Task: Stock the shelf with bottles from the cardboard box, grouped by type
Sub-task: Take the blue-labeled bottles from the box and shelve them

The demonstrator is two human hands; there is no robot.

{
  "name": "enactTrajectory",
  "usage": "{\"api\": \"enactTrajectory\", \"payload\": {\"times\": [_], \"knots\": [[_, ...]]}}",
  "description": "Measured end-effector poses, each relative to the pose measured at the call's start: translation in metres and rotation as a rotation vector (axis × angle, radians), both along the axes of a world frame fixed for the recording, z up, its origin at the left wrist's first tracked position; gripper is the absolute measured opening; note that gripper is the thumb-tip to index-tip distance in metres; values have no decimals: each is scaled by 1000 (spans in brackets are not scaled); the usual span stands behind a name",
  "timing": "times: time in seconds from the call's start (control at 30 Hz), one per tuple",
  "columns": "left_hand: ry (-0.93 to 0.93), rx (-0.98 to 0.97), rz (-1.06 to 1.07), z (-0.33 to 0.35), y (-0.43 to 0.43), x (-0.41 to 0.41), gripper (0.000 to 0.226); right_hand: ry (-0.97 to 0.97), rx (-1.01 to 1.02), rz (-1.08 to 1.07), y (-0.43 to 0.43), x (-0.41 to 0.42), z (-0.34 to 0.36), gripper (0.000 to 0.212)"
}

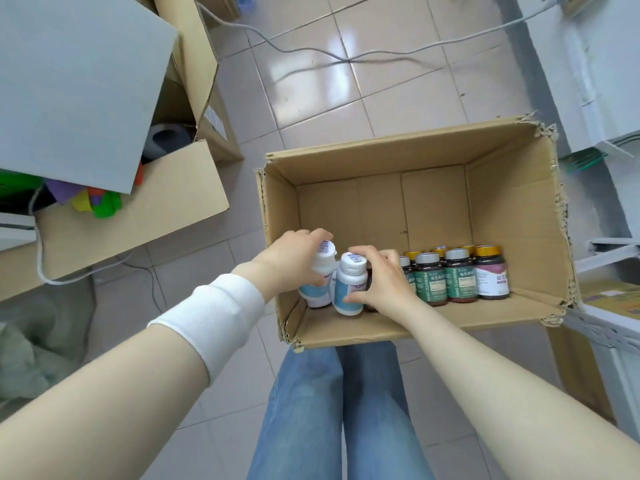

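An open cardboard box stands on the tiled floor in front of my legs. Inside, at its near left corner, my left hand grips a white bottle with a light blue label. Right beside it my right hand grips a second white bottle of the same kind. Both bottles are tilted slightly and nearly touch. Several dark brown bottles with green or pink labels and silver or gold caps stand along the near wall to the right. The shelf is not clearly in view.
A larger cardboard box with colourful items and a grey board sits at the left. Grey cables run across the floor beyond. White furniture lines the right side. A green-grey cloth lies at the lower left.
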State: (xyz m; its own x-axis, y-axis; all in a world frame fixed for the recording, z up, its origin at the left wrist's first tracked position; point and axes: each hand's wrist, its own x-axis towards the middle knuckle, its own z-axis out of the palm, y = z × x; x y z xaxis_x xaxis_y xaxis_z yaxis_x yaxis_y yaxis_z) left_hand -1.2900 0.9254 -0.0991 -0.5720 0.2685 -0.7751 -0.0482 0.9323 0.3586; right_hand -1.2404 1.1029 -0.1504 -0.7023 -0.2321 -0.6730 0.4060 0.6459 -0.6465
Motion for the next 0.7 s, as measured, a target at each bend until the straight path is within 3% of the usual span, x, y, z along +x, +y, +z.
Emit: {"api": "enactTrajectory", "payload": {"times": [0.23, 0.43, 0.5, 0.63, 0.7], "knots": [[136, 182, 306, 71, 3, 3, 80, 174, -95, -312, 35, 22, 71, 75], [186, 532, 410, 172, 50, 14, 83, 269, -222, -727, 88, 74, 187, 86], [187, 657, 400, 201, 71, 26, 64, 294, -180, -831, 102, 106, 218, 86], [130, 833, 279, 254, 110, 73, 25, 351, -240, -1056, 112, 182, 278, 43], [80, 938, 245, 284, 131, 104, 15, 411, -308, -1200, 113, 220, 308, 34]]}}
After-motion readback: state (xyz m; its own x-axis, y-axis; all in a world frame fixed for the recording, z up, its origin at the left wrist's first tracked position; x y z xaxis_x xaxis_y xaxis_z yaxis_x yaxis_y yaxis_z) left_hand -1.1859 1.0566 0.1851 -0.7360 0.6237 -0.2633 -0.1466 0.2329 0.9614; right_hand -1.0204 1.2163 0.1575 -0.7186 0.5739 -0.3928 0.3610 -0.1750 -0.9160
